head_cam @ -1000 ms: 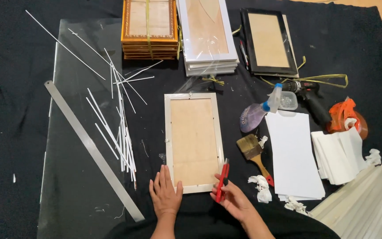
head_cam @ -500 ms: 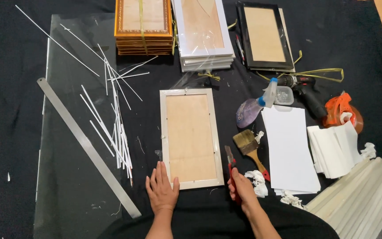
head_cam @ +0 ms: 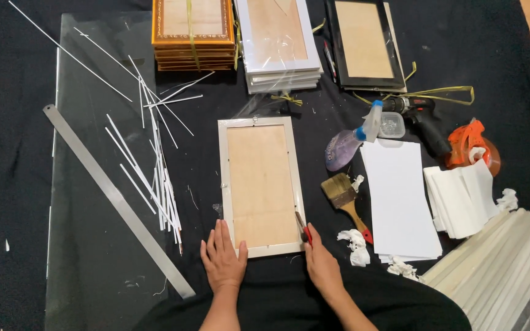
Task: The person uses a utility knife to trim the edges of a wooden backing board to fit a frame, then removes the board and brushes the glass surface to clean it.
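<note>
A white picture frame [head_cam: 260,185] lies face down at the centre of the black-covered worktop [head_cam: 7,184], its brown backing board uppermost, long sides running near to far. The left hand [head_cam: 222,260] rests flat and open at the frame's near left corner, fingers spread, the fingertips touching the near rail; it grips nothing. The right hand [head_cam: 321,265] sits at the near right corner, partly closed around a red-handled tool [head_cam: 303,228] whose tip lies against the frame's right rail. What kind of tool it is cannot be told.

Left of the frame lies a large clear glass sheet [head_cam: 93,233], with a long metal ruler [head_cam: 115,199] laid diagonally across it and a scatter of thin white strips [head_cam: 154,178] between ruler and frame.

At the far edge stand three items in a row: a stack of ornate orange frames [head_cam: 192,30], a stack of white frames [head_cam: 277,40] and a single black frame [head_cam: 363,43].

Right of the central frame: a spray bottle [head_cam: 351,142] lying on its side, a paintbrush [head_cam: 346,199] with a wooden handle, and a stack of white sheets [head_cam: 399,196]. Farther right are a cordless drill [head_cam: 421,119], an orange tape dispenser [head_cam: 473,144], a pile of folded white paper [head_cam: 461,196] and, at the near right corner, a bundle of pale mouldings [head_cam: 504,270]. Small crumpled white scraps [head_cam: 356,245] lie near the brush handle.
</note>
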